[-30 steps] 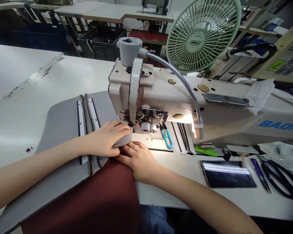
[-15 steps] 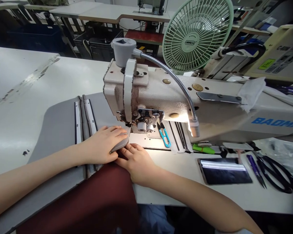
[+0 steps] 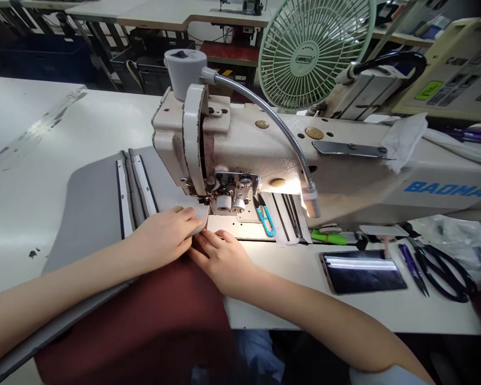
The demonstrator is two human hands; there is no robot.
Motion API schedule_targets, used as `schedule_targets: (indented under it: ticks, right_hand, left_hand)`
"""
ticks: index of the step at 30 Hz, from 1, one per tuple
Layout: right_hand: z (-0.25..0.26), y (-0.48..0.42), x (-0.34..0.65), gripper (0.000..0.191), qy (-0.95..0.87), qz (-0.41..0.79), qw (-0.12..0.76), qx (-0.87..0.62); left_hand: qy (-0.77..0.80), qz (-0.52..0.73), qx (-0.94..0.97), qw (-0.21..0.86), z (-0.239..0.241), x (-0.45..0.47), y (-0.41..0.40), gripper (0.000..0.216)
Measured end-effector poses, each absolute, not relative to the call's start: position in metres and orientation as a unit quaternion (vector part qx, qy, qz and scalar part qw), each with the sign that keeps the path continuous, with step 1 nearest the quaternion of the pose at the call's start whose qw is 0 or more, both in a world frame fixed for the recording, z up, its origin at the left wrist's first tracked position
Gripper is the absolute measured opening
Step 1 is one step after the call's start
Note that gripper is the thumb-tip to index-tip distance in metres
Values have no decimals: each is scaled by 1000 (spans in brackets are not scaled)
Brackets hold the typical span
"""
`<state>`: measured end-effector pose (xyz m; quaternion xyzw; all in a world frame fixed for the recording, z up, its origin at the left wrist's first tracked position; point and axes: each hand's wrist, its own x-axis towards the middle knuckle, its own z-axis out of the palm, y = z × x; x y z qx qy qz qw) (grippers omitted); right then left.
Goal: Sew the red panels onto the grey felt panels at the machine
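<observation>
A cream sewing machine stands on the white table. A grey fabric panel with stitched seams and white tape strips lies left of its needle; a maroon fabric piece hangs over the front edge. My left hand is closed round the folded grey edge right in front of the presser foot. My right hand lies beside it, fingers stretched flat and pressing the fabric by the needle plate.
Blue thread snips lie under the machine arm. A phone, a green marker and black scissors sit to the right. A green fan stands behind the machine, with a gooseneck lamp lit.
The view has shifted, so everything sits lower and further left. Both hands stay together at the needle, holding the grey edge much as before.
</observation>
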<state>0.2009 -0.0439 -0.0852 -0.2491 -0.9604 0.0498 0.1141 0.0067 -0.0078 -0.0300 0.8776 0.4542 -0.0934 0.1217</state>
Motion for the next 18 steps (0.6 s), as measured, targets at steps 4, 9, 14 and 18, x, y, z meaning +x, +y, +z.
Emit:
schedule_targets:
  ticks: [4, 9, 14, 18]
  right_hand:
    - [-88, -39, 201, 34, -956, 46, 122, -265]
    - [-90, -26, 203, 38, -952, 58, 106, -280]
    - [-81, -23, 211, 58, -951, 110, 57, -284]
    - [-73, -26, 217, 79, -952, 111, 25, -283]
  left_hand:
    - [468, -92, 868, 143, -34, 12, -3, 29]
    - [496, -106, 854, 116, -35, 24, 12, 27]
    - [454, -129, 880, 60, -23, 19, 5, 35]
    - [430, -164, 888, 0, -5, 3, -12, 73]
